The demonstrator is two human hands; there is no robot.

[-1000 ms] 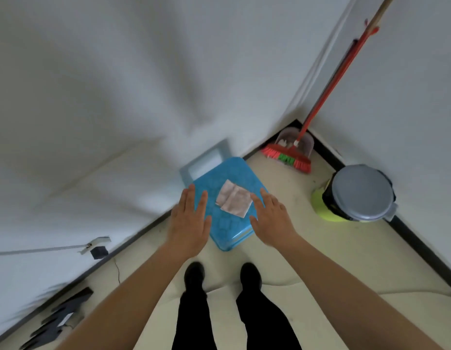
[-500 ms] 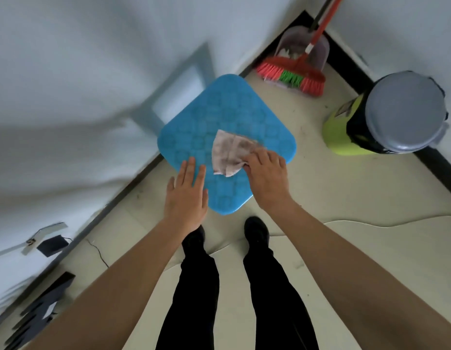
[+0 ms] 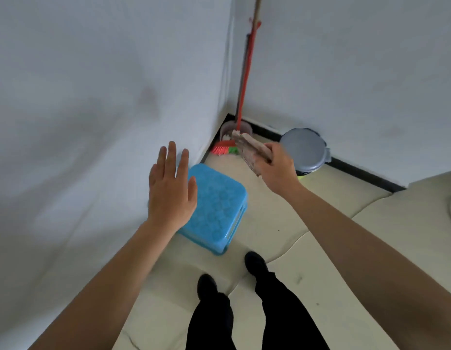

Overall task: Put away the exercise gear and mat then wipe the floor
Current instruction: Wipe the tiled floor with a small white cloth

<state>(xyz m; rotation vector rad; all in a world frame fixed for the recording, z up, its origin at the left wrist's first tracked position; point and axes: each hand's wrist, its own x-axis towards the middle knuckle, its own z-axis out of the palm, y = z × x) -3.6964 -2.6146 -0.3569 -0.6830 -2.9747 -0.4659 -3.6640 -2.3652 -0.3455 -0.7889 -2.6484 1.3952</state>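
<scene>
At the corner where 2 white walls [image 3: 93,84] meet, the person stands on a cream floor [image 3: 365,251], black shoes [image 3: 254,261] just short of a blue plastic stool [image 3: 219,205] set close to the left wall, prob. parked there to keep the walkway free. Further right, against the black skirting [image 3: 365,174], sits a bin [image 3: 304,150] w/ a grey lid. A red-handled broom [image 3: 245,79] leans upright into the corner, bristles down beside a clear dustpan [image 3: 227,127] – cleaning kit stored together. The left hand [image 3: 170,188] hovers over the stool's left edge, palm down, fingers straight and spread, holding nothing; likely just balancing. The right hand [image 3: 277,165] is raised btwn stool and bin, fingers curled round a folded, stained pinkish cloth [image 3: 251,151], pinched at 1 end so the rest sticks out toward the corner. Cloth is in the air, clear of the stool top. Judging by that, the wipe step is at hand; no exercise gear shows in view, so whether it's stowed can't be told.
</scene>
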